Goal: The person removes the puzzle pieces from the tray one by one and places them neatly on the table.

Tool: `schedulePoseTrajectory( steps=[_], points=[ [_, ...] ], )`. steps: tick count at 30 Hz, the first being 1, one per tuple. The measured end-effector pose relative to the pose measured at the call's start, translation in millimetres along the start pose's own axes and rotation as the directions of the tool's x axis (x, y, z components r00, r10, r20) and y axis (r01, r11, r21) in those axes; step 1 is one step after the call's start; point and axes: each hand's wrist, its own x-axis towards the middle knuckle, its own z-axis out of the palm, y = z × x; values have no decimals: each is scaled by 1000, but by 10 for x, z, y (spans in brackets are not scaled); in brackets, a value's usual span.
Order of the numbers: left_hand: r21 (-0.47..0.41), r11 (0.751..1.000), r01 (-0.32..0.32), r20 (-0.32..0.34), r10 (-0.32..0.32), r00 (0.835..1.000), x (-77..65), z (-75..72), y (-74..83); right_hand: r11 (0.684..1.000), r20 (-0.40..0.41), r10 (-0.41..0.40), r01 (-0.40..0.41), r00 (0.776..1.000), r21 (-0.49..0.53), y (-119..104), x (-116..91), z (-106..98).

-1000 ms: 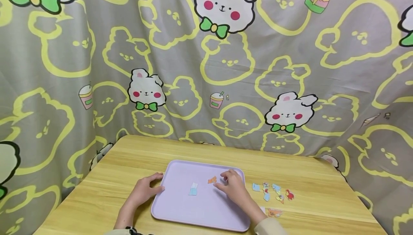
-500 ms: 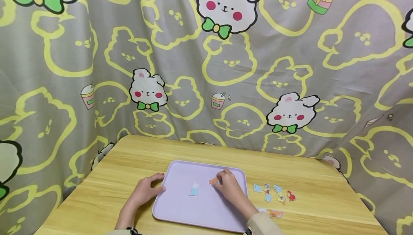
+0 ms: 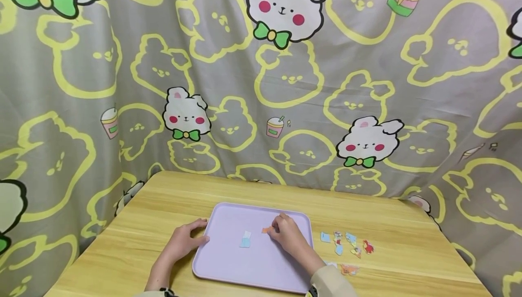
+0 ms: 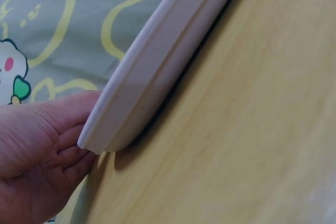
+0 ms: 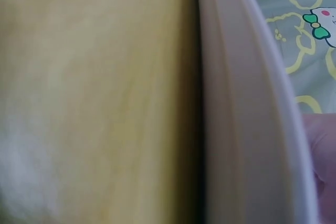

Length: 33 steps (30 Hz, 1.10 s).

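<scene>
A lilac tray (image 3: 244,273) lies on the wooden table. My right hand (image 3: 288,234) is over its right half and pinches a small orange paper piece (image 3: 265,230) between thumb and fingertips; part of the piece is hidden by the fingers. To the left of it, a pale blue and white paper piece (image 3: 245,240) lies flat on the tray. My left hand (image 3: 184,241) rests at the tray's left rim, thumb and index finger spread and touching the edge. In the left wrist view its fingers (image 4: 73,111) run behind the tray's side wall (image 4: 142,72).
On the table right of the tray lie several torn or cut paper pieces: blue ones (image 3: 325,237), a red one (image 3: 368,246) and an orange one (image 3: 349,269). A patterned curtain (image 3: 244,120) hangs behind the table (image 3: 408,238) and along both its sides.
The right hand has closed its fingers on the orange paper piece and shifted it slightly left and toward the person. The left hand stays at the tray's rim.
</scene>
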Motion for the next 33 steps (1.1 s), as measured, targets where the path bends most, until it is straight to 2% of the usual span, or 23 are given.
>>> schedulePoseTrajectory(
  steps=[3, 6, 13, 19, 27, 33],
  points=[
    [2, 1000, 3, 4, -3, 1000, -8, 11, -11, 996, -79, -88, 90, 993, 25, 72, -36, 45],
    [3, 1000, -2, 3, 2, 1000, -15, 21, -20, 990, -138, -128, 135, 982, 43, 101, -68, 61],
    [7, 1000, -7, 1, 7, 1000, -14, 23, -11, 994, -132, 16, -1, 991, 112, 51, -84, 46],
    [10, 1000, -7, 3, 7, 1000, 2, 17, 1, 977, -198, 116, -76, 973, 199, -21, -95, 51],
    [15, 1000, 6, 8, -6, 1000, 8, 1, 8, 945, -342, 189, -75, 921, 319, -152, -107, 69],
    [24, 1000, -5, 0, 5, 1000, 5, 0, -4, 942, -382, 191, -60, 904, 329, -203, -111, 66]
  ],
)
